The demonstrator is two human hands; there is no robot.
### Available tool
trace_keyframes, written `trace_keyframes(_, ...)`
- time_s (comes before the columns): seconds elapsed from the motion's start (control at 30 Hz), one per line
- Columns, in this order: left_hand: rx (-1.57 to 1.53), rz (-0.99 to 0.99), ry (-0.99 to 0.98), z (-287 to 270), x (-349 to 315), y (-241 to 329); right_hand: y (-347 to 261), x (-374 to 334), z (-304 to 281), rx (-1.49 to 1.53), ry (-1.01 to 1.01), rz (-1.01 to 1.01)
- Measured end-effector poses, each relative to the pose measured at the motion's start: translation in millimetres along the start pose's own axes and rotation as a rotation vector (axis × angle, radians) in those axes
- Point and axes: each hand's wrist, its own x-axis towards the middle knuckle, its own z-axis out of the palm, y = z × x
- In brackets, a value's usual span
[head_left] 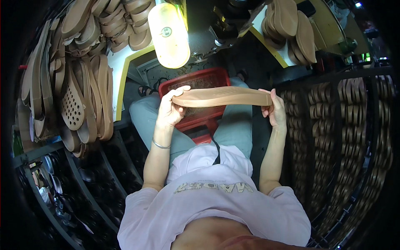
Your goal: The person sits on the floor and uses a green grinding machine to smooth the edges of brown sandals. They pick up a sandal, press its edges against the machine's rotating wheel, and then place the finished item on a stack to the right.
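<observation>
A tan shoe sole (223,97) is stretched level between my two hands, above my lap. At its left end, my left hand (171,107) grips it with the fingers closed round the tip. My right hand (273,109) pinches the opposite end between thumb and fingers. The sole's side edge faces me, and its surface curves slightly. Below it, a red plastic basket (196,79) stands between my knees, partly hidden by the sole.
A bright oval lamp (168,35) hangs ahead beside a dark machine (229,25). Tan soles (85,100) crowd the left table, with more soles (287,25) at the far right. Racks of footwear parts (354,112) stand on my right; a metal rack (83,183) is on my left.
</observation>
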Motion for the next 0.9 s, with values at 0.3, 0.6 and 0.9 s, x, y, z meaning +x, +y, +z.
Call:
trace_keyframes(0.3, -0.076, -0.049, -0.001, -1.7, 6.4, -10.2, -4.8, -13.2, -1.5, -0.04, 0.087, -0.004)
trace_keyframes(0.6, -0.132, 0.029, 0.141, 0.3, 15.8, -18.0, -1.8, -17.7, -3.7, -0.02, 0.115, 0.034)
trace_keyframes(0.9, 0.934, 0.683, 0.121, 30.6, 16.7, -68.0, 74.9, -37.1, 30.3, -0.636, -0.252, -0.125)
